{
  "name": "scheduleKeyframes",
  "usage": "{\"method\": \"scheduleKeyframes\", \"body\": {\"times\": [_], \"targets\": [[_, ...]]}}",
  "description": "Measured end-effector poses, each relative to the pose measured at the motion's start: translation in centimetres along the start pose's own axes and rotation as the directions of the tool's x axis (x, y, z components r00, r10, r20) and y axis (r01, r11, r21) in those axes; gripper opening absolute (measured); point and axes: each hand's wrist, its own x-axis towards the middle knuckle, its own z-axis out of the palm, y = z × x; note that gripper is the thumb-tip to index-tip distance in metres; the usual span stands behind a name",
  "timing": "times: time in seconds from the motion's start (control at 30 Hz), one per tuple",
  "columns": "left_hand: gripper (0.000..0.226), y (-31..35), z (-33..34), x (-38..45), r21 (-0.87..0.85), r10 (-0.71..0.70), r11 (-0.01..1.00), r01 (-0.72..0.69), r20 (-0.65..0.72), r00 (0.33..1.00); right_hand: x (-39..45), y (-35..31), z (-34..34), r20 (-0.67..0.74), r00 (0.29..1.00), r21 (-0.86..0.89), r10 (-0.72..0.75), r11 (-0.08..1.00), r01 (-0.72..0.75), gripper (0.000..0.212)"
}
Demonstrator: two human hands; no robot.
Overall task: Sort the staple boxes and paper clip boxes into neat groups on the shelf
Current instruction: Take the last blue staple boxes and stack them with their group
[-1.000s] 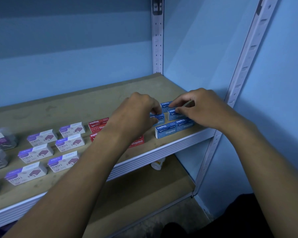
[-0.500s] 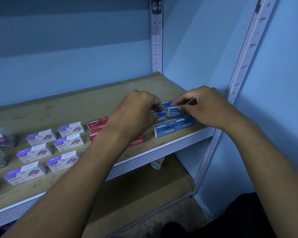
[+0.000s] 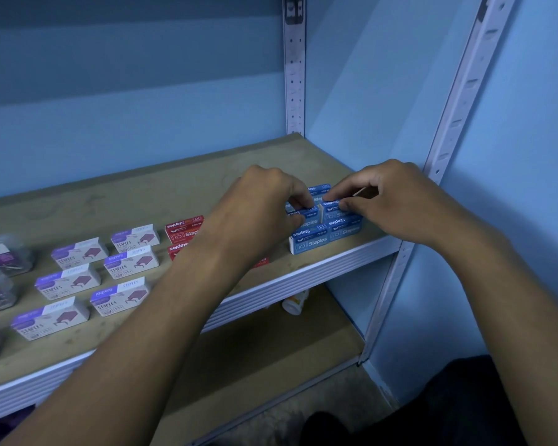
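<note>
Several blue staple boxes point(image 3: 310, 241) sit packed together at the right end of the wooden shelf point(image 3: 181, 191). My left hand point(image 3: 258, 204) pinches a middle-row blue box point(image 3: 306, 217) on its left. My right hand point(image 3: 397, 201) pinches the blue box point(image 3: 334, 212) beside it. Red staple boxes point(image 3: 184, 228) lie just left of my left wrist, partly hidden by my forearm. Several purple and white staple boxes point(image 3: 129, 262) stand in rows further left. Clear paper clip boxes point(image 3: 4, 255) sit at the far left edge.
A perforated metal upright point(image 3: 448, 130) stands right of the blue boxes, another point(image 3: 293, 75) at the back corner. The blue wall closes the right side. A lower shelf point(image 3: 255, 346) holds a small white bottle point(image 3: 295, 305).
Both hands have shifted slightly, nudging the middle blue boxes closer together. The other boxes have stayed where they were.
</note>
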Motion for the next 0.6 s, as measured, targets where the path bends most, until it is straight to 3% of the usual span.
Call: {"method": "scheduleKeyframes", "body": {"times": [0.6], "targets": [[0.019,0.18,0.8,-0.35,-0.082,-0.028,0.996,0.033,0.053,0.998,-0.48,-0.09,0.13,0.074,0.996,0.007,0.041,0.999,-0.041,0.021]]}}
